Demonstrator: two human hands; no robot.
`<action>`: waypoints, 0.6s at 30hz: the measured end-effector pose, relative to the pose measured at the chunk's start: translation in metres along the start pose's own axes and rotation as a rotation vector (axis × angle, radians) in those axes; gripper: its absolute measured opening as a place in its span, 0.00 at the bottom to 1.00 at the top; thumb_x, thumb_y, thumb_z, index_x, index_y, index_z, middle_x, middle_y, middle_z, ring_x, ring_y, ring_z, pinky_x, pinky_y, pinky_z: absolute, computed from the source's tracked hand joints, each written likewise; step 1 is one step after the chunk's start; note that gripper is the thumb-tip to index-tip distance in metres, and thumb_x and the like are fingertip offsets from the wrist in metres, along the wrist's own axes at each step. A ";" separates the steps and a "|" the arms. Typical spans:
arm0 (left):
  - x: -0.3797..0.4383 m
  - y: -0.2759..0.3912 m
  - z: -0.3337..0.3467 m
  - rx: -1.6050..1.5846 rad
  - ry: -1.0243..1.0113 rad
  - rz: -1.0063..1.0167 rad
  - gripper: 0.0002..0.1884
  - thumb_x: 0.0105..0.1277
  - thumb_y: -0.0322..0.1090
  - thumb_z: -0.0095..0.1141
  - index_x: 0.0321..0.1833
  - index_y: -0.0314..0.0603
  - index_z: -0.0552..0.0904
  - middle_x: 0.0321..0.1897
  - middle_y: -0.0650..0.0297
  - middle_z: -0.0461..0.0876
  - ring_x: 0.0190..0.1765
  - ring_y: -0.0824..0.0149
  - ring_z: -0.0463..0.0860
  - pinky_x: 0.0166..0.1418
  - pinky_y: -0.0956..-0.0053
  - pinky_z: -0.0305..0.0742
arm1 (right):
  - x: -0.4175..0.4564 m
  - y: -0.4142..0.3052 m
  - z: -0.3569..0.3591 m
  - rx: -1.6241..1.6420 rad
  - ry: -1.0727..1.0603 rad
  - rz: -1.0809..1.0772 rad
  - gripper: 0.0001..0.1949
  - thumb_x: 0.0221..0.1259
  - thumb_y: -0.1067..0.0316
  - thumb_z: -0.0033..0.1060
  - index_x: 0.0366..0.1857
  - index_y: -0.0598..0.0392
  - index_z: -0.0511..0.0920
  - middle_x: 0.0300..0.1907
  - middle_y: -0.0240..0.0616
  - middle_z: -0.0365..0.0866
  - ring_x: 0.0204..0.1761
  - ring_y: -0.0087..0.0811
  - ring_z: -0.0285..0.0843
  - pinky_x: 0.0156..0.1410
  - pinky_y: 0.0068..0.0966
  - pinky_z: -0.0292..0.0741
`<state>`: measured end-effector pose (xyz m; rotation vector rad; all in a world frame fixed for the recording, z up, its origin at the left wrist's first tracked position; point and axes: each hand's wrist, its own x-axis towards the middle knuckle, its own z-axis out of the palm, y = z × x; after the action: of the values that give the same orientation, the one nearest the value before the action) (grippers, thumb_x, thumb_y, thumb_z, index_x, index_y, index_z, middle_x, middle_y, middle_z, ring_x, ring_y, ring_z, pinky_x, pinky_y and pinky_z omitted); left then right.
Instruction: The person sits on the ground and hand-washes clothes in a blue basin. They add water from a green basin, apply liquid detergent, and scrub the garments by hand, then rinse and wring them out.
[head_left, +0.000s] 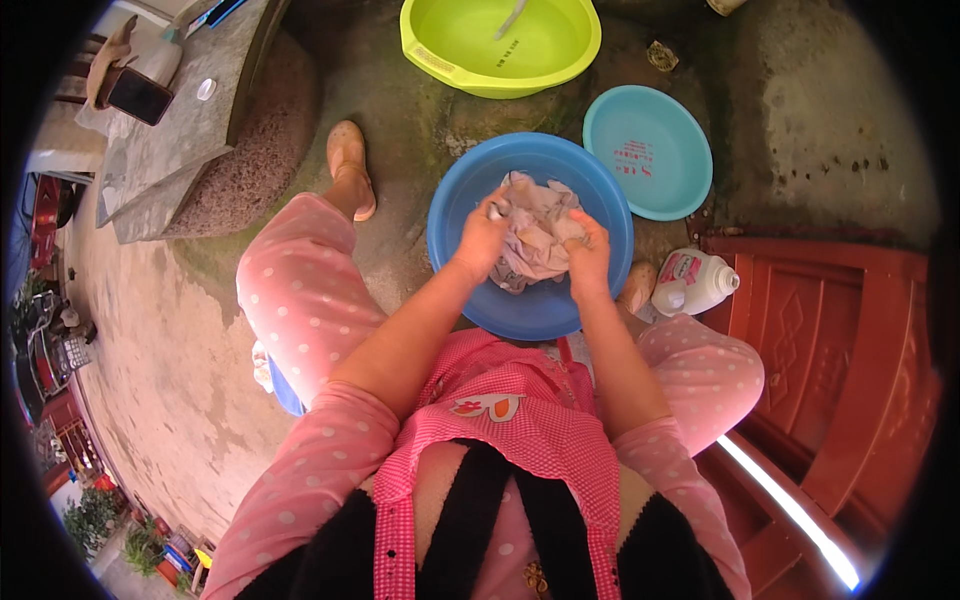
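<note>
A blue plastic basin (517, 322) stands on the floor between my feet. In it lies a bunched, pale pinkish cloth (536, 232) that looks wet. My left hand (484, 236) grips the cloth's left side, with something small and whitish by the fingers that I cannot make out. On the right side, my right hand (589, 255) holds the same cloth with bent fingers. Both hands are inside the basin's rim, and the cloth's underside is hidden.
Beyond stands a yellow-green basin (502, 56) holding water, a hose end in it. A turquoise basin (649, 154) bears red printing. At right are an uncapped white detergent bottle (694, 283) and a red panelled door (795, 352). A phone (139, 96) is near the stone slab (176, 139).
</note>
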<state>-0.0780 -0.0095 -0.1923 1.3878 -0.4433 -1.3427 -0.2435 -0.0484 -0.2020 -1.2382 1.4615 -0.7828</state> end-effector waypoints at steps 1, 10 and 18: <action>-0.014 0.013 0.015 0.041 -0.102 -0.049 0.28 0.59 0.23 0.48 0.66 0.37 0.68 0.45 0.62 0.76 0.44 0.69 0.76 0.48 0.77 0.74 | -0.005 -0.011 0.000 0.189 -0.072 0.099 0.20 0.57 0.73 0.58 0.56 0.58 0.73 0.55 0.38 0.74 0.58 0.31 0.70 0.60 0.27 0.69; -0.044 -0.024 0.022 -0.058 -0.437 -0.400 0.22 0.61 0.30 0.47 0.60 0.40 0.69 0.49 0.57 0.78 0.56 0.63 0.76 0.55 0.73 0.72 | 0.009 0.026 -0.013 0.425 -0.267 0.432 0.19 0.56 0.74 0.60 0.53 0.62 0.74 0.45 0.40 0.79 0.45 0.32 0.78 0.49 0.26 0.75; -0.013 -0.004 0.011 -0.789 -0.305 -0.603 0.39 0.66 0.65 0.43 0.68 0.38 0.63 0.57 0.50 0.74 0.64 0.52 0.71 0.67 0.52 0.64 | -0.049 -0.050 0.028 -0.134 -0.327 -0.382 0.05 0.56 0.70 0.61 0.33 0.56 0.78 0.32 0.36 0.77 0.39 0.35 0.77 0.45 0.28 0.73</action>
<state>-0.0929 -0.0019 -0.1875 0.6587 0.3378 -1.9440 -0.2049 -0.0107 -0.1489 -1.6906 1.0380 -0.6962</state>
